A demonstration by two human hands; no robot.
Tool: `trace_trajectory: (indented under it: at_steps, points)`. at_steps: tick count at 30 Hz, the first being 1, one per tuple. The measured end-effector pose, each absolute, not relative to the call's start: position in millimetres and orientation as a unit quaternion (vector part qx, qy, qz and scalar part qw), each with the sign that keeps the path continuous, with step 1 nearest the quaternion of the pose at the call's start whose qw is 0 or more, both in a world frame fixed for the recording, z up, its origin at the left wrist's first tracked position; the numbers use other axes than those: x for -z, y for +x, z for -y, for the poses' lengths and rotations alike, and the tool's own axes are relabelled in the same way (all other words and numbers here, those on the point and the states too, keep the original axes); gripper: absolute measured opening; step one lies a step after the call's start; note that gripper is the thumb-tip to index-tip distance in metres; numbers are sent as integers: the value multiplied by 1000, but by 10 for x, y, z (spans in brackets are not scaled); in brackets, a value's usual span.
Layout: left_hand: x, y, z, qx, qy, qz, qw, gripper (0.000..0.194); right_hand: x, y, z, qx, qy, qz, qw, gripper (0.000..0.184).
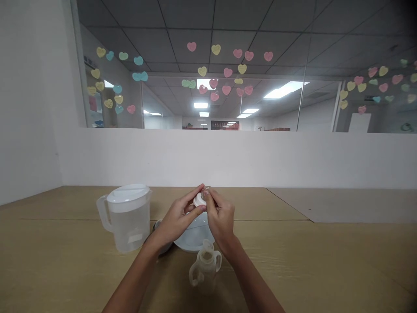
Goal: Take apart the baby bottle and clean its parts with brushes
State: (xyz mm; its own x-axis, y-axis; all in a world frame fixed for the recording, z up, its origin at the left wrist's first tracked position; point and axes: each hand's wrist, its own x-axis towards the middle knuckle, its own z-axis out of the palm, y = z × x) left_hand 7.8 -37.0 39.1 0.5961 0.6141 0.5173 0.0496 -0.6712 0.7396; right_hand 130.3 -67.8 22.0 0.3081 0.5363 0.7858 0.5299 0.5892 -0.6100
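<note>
My left hand [177, 219] and my right hand [220, 215] meet above the table, and both pinch a small white ring-shaped cap with a clear teat [201, 198]. Below my right wrist stands a translucent baby bottle [206, 266] with two side handles, open at the top. A white bowl [195, 237] sits under my hands, partly hidden by them.
A clear plastic pitcher [127, 217] with a white lid stands left of my hands on the wooden table [325, 265]. A small dark object [157, 226] shows between pitcher and bowl. A white partition wall [260, 158] with a glass pane runs behind.
</note>
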Motion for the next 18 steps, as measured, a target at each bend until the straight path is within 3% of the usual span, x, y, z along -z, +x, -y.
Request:
trace_trajectory:
  at_steps: [10,18]
  points:
    - [-387,116,338,-399,810,-184,388,54,-205,1372,622,14,-452,596,663,33]
    - [-439,35,309,-360,826,-185,392,51,-311,1567,645,-157,-450,633,611,27]
